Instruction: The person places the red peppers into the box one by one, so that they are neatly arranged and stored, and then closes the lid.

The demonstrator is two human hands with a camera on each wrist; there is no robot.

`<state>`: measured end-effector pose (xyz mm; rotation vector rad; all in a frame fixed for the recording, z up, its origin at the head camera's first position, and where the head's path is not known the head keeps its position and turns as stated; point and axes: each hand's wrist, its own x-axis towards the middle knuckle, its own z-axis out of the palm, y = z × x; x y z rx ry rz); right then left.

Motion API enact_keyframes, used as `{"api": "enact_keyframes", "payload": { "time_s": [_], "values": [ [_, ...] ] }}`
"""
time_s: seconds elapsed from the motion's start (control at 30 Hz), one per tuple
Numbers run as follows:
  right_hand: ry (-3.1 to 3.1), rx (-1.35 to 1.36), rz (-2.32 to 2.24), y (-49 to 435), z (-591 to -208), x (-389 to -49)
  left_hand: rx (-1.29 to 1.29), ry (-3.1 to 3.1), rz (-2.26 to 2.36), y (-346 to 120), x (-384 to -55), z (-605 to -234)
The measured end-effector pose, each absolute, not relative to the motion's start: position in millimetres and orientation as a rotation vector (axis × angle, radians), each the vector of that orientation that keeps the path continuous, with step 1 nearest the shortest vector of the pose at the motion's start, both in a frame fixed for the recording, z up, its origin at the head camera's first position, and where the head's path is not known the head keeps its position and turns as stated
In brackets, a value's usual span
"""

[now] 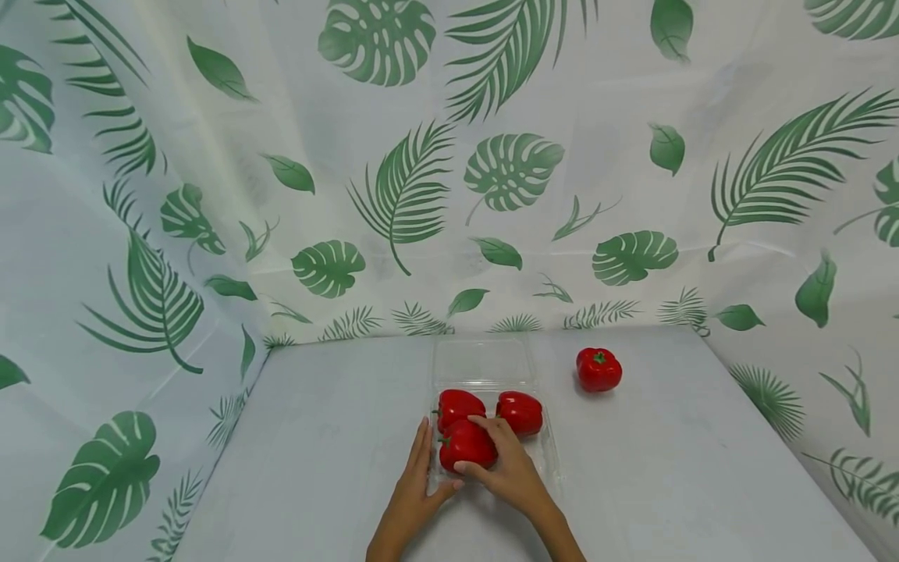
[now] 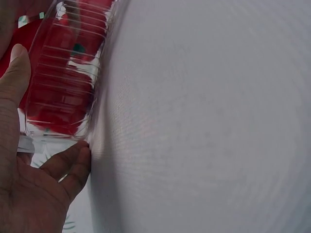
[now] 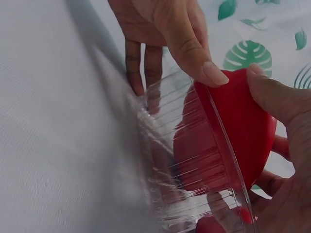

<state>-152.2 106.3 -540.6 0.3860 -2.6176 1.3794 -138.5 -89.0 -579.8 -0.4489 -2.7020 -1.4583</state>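
Note:
A clear plastic clamshell container [image 1: 552,453] lies unfolded on the table with three red bell peppers in it. My right hand [image 1: 518,478] grips the front-left bell pepper [image 1: 465,449] with thumb and fingers; in the right wrist view this bell pepper [image 3: 250,124] rises above the container's rim. Behind it lies another bell pepper [image 1: 460,406], and a third bell pepper [image 1: 521,414] sits to the right. Along the container's left side, my left hand [image 1: 413,496] rests with straight fingers, its thumb by the front edge. The left wrist view shows its fingers touching the table beside the ribbed wall.
Another red bell pepper [image 1: 598,371] stands on the white table [image 1: 660,468] to the right, outside the container. The container's transparent lid [image 1: 483,359] lies flat toward the back. Leaf-patterned cloth [image 1: 414,179] hangs behind and at the sides.

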Motion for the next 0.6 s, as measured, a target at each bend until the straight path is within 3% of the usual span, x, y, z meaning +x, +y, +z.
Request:
{"api": "enact_keyframes", "payload": {
  "time_s": [0.6],
  "values": [
    [-2.565, 0.5, 1.404, 111.1, -542.3, -152.2, -0.426, -2.713, -1.43, -87.5, -138.0, -578.6]
  ]
}}
